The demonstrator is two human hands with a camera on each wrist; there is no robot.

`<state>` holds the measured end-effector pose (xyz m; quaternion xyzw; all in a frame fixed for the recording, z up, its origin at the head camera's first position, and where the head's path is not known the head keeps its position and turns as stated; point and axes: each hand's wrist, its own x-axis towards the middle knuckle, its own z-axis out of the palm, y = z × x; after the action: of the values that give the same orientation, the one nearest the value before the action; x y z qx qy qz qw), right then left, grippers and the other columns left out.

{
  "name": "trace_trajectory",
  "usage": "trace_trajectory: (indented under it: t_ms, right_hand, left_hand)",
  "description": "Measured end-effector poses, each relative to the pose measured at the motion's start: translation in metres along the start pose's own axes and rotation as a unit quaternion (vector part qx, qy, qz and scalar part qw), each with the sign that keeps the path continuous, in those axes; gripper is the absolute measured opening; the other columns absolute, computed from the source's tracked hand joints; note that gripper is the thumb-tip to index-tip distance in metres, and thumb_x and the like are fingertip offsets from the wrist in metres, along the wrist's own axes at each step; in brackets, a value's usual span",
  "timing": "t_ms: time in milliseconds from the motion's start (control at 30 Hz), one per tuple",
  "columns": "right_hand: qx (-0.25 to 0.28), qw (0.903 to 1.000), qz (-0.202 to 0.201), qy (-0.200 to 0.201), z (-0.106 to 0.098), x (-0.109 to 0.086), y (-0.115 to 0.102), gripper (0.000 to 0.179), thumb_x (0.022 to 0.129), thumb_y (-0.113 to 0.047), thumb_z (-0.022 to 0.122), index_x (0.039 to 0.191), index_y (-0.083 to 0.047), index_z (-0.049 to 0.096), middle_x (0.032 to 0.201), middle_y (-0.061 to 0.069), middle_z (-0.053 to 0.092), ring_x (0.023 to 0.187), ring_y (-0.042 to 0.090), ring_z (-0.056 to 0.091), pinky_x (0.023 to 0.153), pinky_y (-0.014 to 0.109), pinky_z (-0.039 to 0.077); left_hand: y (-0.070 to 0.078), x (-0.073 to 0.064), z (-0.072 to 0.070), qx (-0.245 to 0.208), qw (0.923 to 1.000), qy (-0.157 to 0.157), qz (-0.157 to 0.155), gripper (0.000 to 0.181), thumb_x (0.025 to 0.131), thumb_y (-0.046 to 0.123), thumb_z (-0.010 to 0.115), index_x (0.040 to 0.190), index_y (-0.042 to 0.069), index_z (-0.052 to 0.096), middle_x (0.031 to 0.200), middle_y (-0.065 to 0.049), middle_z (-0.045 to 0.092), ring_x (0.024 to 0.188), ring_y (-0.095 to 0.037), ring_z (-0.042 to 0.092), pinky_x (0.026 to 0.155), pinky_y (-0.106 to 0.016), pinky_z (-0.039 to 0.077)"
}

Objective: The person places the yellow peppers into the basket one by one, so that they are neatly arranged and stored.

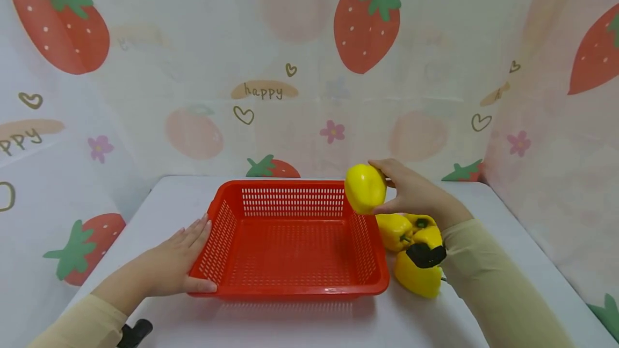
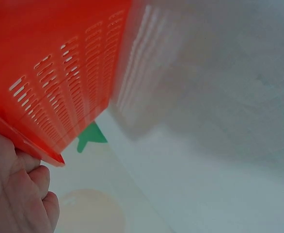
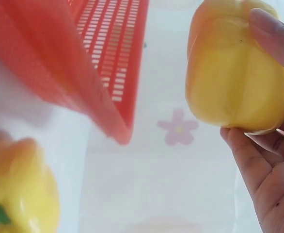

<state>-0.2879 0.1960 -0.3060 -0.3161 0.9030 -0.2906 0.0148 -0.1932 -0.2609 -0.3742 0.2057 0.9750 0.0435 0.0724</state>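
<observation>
My right hand (image 1: pixel 416 189) holds a yellow bell pepper (image 1: pixel 366 189) between thumb and fingers, above the right rim of a red plastic basket (image 1: pixel 290 290). In the right wrist view, the pepper (image 3: pixel 236 73) is off the table, with the thumb on one side and fingers on the other. Along the basket's left rim rests my left hand (image 1: pixel 176 259), its fingers extended and its thumb at the near corner. Several more yellow bell peppers (image 1: pixel 417 275) lie just right of the basket, partly hidden by the right wrist. Nothing lies inside the basket.
A white table (image 1: pixel 179 324) carries the basket and peppers. Behind and beside it hangs a pale cloth (image 1: pixel 309 138) printed with strawberries, hearts and flowers. Each wrist wears a black device, one of them the right wrist device (image 1: pixel 426 255).
</observation>
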Motion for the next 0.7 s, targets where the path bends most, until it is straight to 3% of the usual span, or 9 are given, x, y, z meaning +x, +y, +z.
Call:
trace_trajectory:
  t_ms: [367, 700]
  right_hand:
    - [0.007, 0.9994, -0.032, -0.009, 0.011, 0.026, -0.015, 0.094, 0.068, -0.033, 0.081, 0.141, -0.008, 0.028, 0.133, 0.003, 0.038, 0.117, 0.018, 0.043, 0.099, 0.038, 0.04]
    - [-0.051, 0.9973, -0.043, -0.028, 0.035, 0.056, -0.033, 0.093, 0.066, -0.035, 0.081, 0.141, -0.009, 0.031, 0.132, 0.003, 0.041, 0.111, 0.017, 0.044, 0.095, 0.034, 0.042]
  left_hand:
    - [0.0, 0.0, -0.002, 0.005, 1.0, 0.0, 0.005, 0.121, 0.062, 0.079, 0.052, 0.144, -0.002, 0.015, 0.15, -0.02, 0.015, 0.135, -0.037, 0.017, 0.106, -0.057, 0.019]
    - [-0.002, 0.001, 0.0, 0.018, 0.9998, 0.006, 0.006, 0.122, 0.062, 0.082, 0.048, 0.144, -0.003, 0.016, 0.15, -0.02, 0.014, 0.136, -0.037, 0.016, 0.106, -0.057, 0.018]
